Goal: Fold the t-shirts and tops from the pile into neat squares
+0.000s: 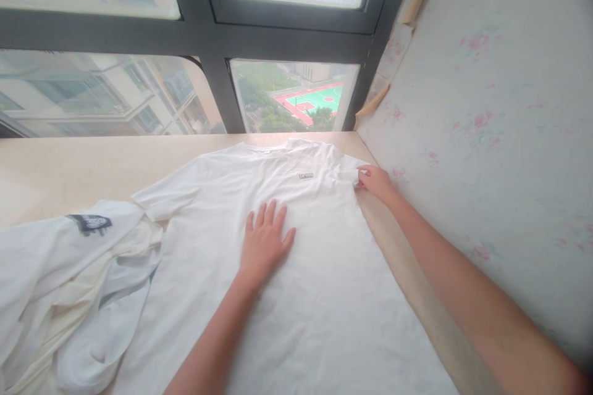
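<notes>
A white T-shirt (315, 284) lies spread out with its collar toward the window and a small dark print on the chest. My left hand (266, 237) rests flat on the middle of the shirt front, its fingers spread. At the far right, my right hand (374, 182) pinches the edge of the shirt's right-side sleeve between thumb and fingers. The sleeve on the left side lies stretched outward. Wrinkles run across the shirt near the pinched sleeve.
A heap of white and cream clothes (69, 296), one with a dark print, lies against the shirt's left side. The floral-papered wall (486, 166) rises close on the right. A dark window frame (204, 43) stands behind the pale ledge (69, 160). Wallpaper peels at the corner.
</notes>
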Tool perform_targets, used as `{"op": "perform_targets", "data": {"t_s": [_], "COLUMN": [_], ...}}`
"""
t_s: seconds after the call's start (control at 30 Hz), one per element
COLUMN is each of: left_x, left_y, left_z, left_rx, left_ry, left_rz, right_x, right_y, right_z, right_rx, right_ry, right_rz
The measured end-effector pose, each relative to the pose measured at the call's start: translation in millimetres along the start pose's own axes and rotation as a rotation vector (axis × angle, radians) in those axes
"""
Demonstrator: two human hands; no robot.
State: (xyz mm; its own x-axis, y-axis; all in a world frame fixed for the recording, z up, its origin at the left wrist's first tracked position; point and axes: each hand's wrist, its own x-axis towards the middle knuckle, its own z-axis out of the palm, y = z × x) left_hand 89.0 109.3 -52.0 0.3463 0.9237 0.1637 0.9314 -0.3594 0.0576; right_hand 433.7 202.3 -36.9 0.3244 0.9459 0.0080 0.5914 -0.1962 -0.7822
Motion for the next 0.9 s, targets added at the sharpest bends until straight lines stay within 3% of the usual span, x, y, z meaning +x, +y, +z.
{"op": "perform_targets", "data": {"t_s": [0.13, 0.47, 0.57, 0.73, 0.9], "left_x": [0.3, 0.7, 0.7, 0.4, -0.1], "left_y": [-0.4, -0.6, -0.9, -1.5, -1.4], "left_z": [0.7, 1.4, 1.3, 2.7, 2.6], "left_rx": [0.005, 0.002, 0.003, 0.002, -0.004], "left_ry": [0.002, 0.015, 0.015, 0.020, 0.021], "left_rz": [0.005, 0.005, 0.004, 0.007, 0.003], "right_x": [-0.5, 0.3, 1.5, -1.5, -8.3], "right_y": [1.4, 10.6, 9.9, 4.7, 6.3], "right_z": [2.8, 10.8, 11.2, 9.0, 16.1], "right_rx": [0.022, 0.220, 0.277, 0.368, 0.608], "right_ry": [0.057, -0.011, 0.043, 0.290, 0.215], "right_rz": [0.000, 0.132, 0.112, 0.050, 0.157]}}
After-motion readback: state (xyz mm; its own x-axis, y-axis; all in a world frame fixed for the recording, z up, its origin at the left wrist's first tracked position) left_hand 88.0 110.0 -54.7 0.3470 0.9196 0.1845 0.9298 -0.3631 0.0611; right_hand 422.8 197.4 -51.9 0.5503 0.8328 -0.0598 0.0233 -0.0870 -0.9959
